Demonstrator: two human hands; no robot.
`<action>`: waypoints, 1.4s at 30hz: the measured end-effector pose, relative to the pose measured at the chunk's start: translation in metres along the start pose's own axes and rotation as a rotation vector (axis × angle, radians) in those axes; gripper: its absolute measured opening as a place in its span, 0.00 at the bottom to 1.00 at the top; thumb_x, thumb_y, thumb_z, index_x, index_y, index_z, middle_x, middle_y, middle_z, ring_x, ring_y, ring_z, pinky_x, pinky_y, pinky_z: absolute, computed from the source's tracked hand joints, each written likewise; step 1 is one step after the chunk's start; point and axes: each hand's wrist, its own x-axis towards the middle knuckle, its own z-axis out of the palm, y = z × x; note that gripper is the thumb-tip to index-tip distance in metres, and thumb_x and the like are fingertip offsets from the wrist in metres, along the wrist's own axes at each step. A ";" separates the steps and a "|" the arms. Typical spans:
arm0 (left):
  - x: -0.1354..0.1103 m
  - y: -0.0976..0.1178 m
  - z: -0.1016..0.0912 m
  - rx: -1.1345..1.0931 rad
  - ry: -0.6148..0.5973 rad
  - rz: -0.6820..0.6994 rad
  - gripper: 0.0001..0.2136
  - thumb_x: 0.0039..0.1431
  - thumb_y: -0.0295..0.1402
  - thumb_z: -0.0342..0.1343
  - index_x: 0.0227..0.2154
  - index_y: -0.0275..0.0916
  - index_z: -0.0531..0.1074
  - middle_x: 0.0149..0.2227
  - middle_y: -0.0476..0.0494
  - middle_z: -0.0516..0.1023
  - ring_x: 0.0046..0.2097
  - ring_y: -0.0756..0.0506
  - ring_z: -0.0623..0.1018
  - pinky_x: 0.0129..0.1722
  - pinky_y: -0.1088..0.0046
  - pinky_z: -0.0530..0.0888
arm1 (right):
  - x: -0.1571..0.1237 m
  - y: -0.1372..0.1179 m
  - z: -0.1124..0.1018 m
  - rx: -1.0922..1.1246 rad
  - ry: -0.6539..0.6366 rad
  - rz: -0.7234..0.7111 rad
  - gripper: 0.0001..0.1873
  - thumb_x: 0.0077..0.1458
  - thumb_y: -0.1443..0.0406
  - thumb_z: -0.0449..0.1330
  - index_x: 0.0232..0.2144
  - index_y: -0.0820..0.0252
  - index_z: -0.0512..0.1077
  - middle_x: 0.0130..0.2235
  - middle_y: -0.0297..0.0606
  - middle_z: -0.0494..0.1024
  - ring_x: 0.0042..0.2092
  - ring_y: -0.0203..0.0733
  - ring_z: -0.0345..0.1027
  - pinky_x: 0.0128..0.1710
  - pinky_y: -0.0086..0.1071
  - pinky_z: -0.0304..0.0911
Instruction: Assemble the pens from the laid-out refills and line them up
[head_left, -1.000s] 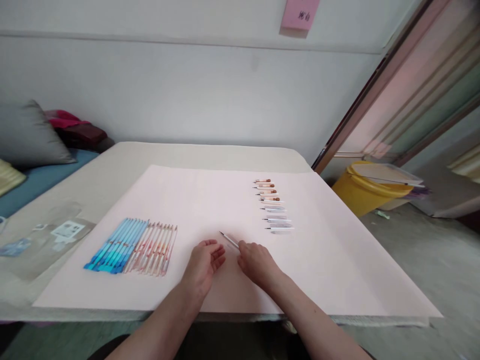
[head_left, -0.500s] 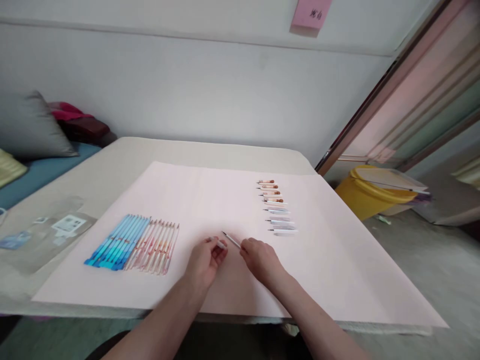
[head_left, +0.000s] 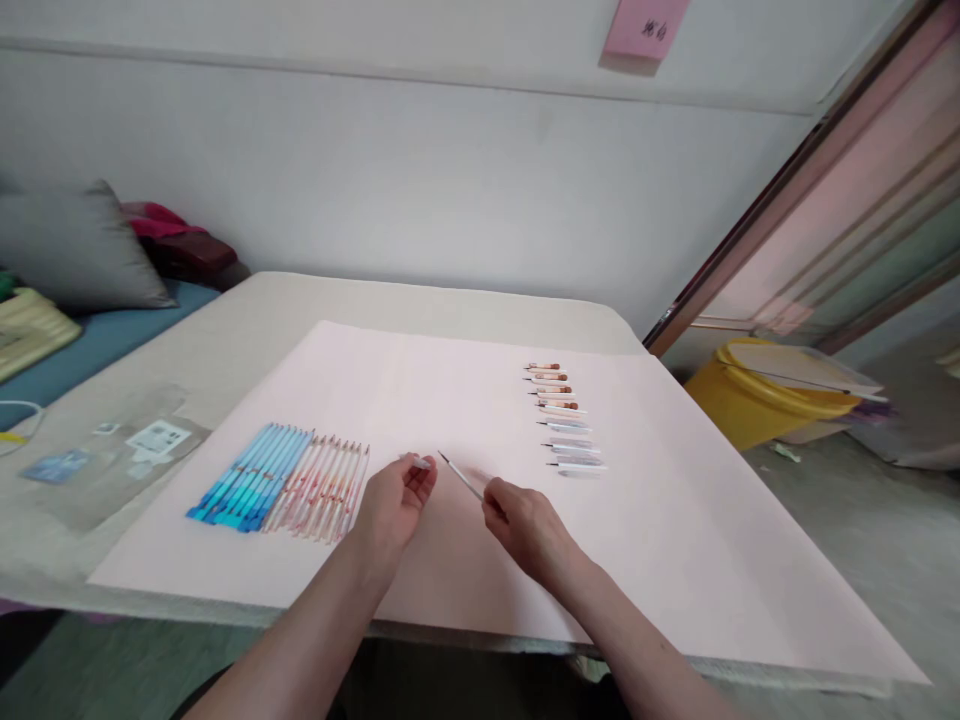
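My right hand is closed round a slim white pen, its dark pointed tip up and to the left. Pinched in my left hand is a small pale cap-like piece, just left of that tip and apart from it. Left of my hands lie a row of blue pens and, against it, a row of white pens with reddish patterns. Across the sheet to the right is a column of slim dark-tipped pens with short pieces beside them, some brown-ended, others pale.
A large pale pink sheet covers much of the cream table. Clear plastic packaging lies at the left. On the floor to the right stands a yellow bin; a grey cushion rests at the far left.
The view has shifted a little, sliding the scene slightly right. My left hand has drawn away to the left with the pale piece, widening the gap to the pen.
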 end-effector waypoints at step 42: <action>-0.018 -0.015 0.006 0.221 -0.153 0.126 0.03 0.50 0.27 0.58 0.28 0.35 0.69 0.30 0.41 0.75 0.33 0.49 0.77 0.31 0.76 0.73 | -0.007 -0.005 -0.007 0.313 0.152 -0.085 0.09 0.56 0.70 0.48 0.26 0.58 0.65 0.27 0.33 0.70 0.28 0.33 0.62 0.28 0.24 0.54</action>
